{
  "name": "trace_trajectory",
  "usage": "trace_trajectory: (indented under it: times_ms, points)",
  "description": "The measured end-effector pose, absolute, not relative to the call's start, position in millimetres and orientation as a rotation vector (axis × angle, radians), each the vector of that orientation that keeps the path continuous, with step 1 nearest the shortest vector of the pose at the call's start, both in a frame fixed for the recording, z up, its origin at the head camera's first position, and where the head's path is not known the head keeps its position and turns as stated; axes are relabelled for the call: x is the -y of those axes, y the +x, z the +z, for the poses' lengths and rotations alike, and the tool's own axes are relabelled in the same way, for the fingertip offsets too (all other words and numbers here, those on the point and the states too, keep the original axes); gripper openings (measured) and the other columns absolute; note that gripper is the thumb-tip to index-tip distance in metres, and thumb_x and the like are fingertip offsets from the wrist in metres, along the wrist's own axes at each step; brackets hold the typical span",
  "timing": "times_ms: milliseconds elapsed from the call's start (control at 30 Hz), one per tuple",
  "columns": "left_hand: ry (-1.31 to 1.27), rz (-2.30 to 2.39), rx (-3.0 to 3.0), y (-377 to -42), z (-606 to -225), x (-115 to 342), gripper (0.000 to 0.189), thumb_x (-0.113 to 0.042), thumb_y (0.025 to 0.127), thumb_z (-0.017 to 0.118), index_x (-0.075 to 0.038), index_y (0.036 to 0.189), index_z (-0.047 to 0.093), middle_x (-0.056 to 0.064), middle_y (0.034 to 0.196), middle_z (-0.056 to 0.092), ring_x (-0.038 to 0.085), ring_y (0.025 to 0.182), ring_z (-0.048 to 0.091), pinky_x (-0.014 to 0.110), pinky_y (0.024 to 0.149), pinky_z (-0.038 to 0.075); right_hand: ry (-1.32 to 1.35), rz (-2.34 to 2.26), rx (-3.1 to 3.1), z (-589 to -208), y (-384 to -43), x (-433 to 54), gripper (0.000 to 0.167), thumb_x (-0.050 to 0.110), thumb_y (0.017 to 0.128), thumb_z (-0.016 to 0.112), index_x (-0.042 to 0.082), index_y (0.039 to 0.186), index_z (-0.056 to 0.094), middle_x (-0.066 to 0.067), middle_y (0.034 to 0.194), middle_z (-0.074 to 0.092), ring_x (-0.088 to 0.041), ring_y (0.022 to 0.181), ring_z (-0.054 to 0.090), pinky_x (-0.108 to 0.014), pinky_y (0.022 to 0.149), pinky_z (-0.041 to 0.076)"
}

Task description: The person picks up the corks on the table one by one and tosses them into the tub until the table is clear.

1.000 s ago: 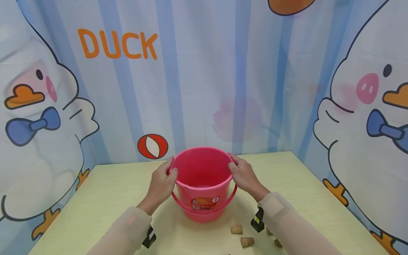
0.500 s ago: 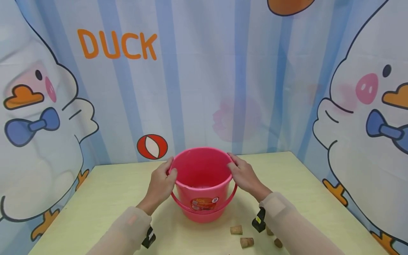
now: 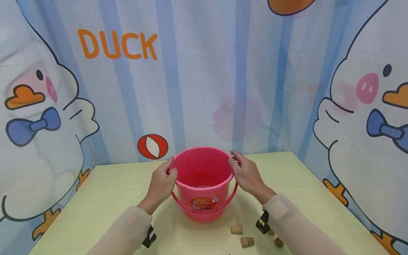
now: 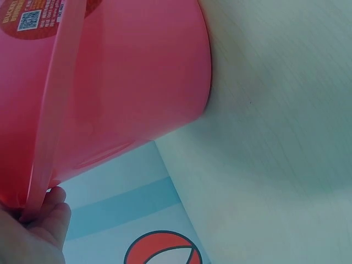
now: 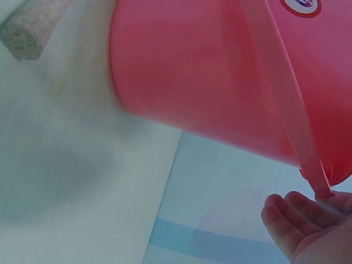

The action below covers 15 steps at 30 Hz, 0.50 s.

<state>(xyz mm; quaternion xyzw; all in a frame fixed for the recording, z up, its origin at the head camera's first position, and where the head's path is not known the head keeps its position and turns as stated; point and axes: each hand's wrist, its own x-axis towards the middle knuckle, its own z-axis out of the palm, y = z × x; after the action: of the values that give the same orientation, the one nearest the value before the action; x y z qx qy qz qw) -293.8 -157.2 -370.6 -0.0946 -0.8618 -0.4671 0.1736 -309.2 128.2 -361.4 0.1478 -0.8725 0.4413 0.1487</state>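
A pink plastic bucket (image 3: 204, 191) stands upright on the table, its opening tipped toward the head view and its handle (image 3: 179, 202) hanging down in front. My left hand (image 3: 163, 180) grips the bucket's left rim, thumb over the edge and fingers outside. At the right rim is my right hand (image 3: 248, 174), its fingers loosened away from the wall and its thumb near the edge. In the right wrist view the fingers (image 5: 294, 217) lie apart from the bucket wall, beside the handle's end.
Several corks lie on the pale yellow table (image 3: 127, 187) in front of the bucket, among them one cork (image 3: 236, 229) and another cork (image 3: 247, 242). A further cork (image 3: 278, 242) lies beside the right sleeve. A duck-print curtain (image 3: 197, 78) stands behind the table.
My right hand has loosened its hold on the rim and shifted slightly to the right, its fingers opening outward. The left hand and the bucket stay in place.
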Motion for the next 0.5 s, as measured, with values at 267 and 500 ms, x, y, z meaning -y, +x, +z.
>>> trace_trajectory:
  times_ms: [267,500]
  points:
    - [-0.26,-1.346,2.446,-293,-371,157,0.056,-0.019,0.104,0.05,-0.002,0.156,0.039,0.017,0.146,0.054,0.033,0.124,0.055,0.047,0.093,0.058,0.505,1.159,2.452,-361,-300,-132,0.052,0.031,0.107,0.05,0.006,0.153,0.047,-0.015,0.143,0.059,-0.033,0.124,0.058,-0.054,0.1,0.053]
    - [-0.265,-1.344,2.446,-293,-370,157,0.056,-0.019,0.104,0.049,-0.001,0.156,0.039,0.017,0.149,0.052,0.034,0.127,0.054,0.048,0.096,0.056,0.544,1.065,2.439,-361,-290,-137,0.054,0.034,0.106,0.052,0.006,0.152,0.048,-0.013,0.148,0.056,-0.034,0.129,0.056,-0.056,0.104,0.049]
